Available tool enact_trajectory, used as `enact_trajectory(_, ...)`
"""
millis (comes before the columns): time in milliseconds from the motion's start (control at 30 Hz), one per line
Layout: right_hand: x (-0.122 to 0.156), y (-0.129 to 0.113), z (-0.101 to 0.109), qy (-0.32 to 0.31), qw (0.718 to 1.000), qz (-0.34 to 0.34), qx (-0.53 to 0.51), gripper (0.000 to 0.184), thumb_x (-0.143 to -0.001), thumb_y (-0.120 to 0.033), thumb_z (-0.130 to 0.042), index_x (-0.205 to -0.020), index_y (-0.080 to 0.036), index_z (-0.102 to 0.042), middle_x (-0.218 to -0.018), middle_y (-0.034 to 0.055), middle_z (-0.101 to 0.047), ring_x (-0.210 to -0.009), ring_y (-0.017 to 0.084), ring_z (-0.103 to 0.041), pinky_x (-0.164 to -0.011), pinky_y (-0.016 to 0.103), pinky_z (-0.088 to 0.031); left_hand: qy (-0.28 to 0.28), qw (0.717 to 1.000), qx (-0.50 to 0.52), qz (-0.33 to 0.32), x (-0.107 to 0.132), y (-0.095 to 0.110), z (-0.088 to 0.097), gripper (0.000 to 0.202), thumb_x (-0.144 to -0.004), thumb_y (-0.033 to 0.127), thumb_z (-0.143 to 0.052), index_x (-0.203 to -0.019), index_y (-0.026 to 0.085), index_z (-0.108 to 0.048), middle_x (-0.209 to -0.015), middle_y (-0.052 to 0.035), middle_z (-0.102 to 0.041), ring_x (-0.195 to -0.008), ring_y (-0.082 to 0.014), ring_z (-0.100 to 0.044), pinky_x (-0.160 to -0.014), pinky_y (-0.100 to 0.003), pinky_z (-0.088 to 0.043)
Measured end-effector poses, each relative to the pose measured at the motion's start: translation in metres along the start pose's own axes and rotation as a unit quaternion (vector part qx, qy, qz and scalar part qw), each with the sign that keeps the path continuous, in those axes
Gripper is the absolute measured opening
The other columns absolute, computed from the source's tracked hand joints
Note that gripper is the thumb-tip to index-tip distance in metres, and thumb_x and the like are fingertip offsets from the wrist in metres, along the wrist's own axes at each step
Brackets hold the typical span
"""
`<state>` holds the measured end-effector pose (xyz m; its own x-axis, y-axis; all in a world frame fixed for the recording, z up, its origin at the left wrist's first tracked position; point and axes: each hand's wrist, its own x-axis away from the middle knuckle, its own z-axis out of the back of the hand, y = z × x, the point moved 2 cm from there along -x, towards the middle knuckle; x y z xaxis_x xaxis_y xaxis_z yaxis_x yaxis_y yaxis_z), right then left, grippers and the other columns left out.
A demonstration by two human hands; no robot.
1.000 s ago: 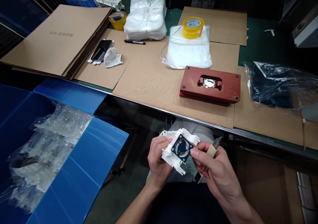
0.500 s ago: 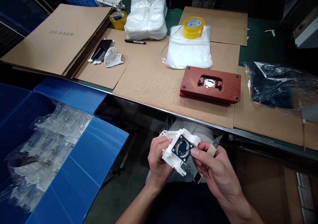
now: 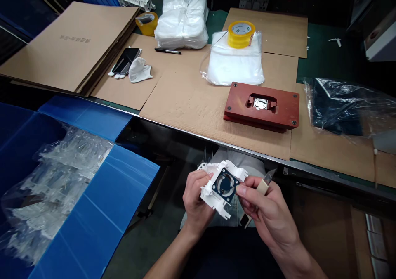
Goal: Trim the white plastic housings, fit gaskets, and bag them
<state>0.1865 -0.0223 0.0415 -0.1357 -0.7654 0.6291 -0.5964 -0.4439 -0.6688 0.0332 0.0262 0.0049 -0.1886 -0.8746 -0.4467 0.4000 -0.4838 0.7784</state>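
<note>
Above my lap, my left hand [image 3: 197, 198] is closed around the left side of a white plastic housing [image 3: 213, 200]. A dark square plate [image 3: 225, 184] with curved, fan-like openings and screw-like corners lies on the face of this housing, tilted towards me. My right hand [image 3: 270, 209] grips a utility knife [image 3: 262, 187] with a beige handle, its blade pointing up and to the right, away from the housing. The thumb and fingertips of that hand touch the plate's right edge. Their undersides are hidden.
A red-brown block fixture [image 3: 261, 105] with a metal insert stands on the cardboard-covered table [image 3: 185, 93]. Behind it, yellow tape [image 3: 241, 33] rests on white bags [image 3: 235, 64]. At left, a blue box [image 3: 102, 204] holds bagged white parts. A phone [image 3: 126, 60] lies near stacked cardboard [image 3: 71, 43].
My hands and the housing have shifted very slightly left in view. The grip on the housing and on the knife looks the same.
</note>
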Motion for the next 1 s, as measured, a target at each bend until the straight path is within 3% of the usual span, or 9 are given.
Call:
enact_trajectory(367, -0.0028, 0.0011, -0.0012, -0.009, 1.0, 0.008, -0.002, 0.034, -0.077, -0.033, -0.082, -0.06, -0.015, -0.057, -0.052, -0.0052, -0.041, -0.049, 0.005, -0.029, -0.045, 0.023, -0.019, -0.002, 1.0, 0.006, 0.007, 0.0017, -0.0011, 0.0, 0.02, -0.081, 0.02, -0.076, -0.098, 0.022, -0.064, -0.097, -0.0043, -0.069, -0.09, -0.0211, -0.066, -0.077, -0.036, -0.056)
enact_trajectory(1000, -0.004, 0.0023, 0.0021, -0.006, 1.0, 0.001, 0.002, 0.036, -0.075, -0.034, -0.083, -0.06, -0.016, -0.056, -0.05, -0.0057, -0.04, -0.048, 0.005, -0.03, -0.044, 0.021, -0.018, -0.016, 1.0, 0.018, -0.004, 0.0031, -0.0015, -0.0009, 0.029, -0.077, 0.008, -0.077, -0.102, 0.018, -0.064, -0.101, -0.0034, -0.067, -0.095, -0.0185, -0.063, -0.083, -0.033, -0.054)
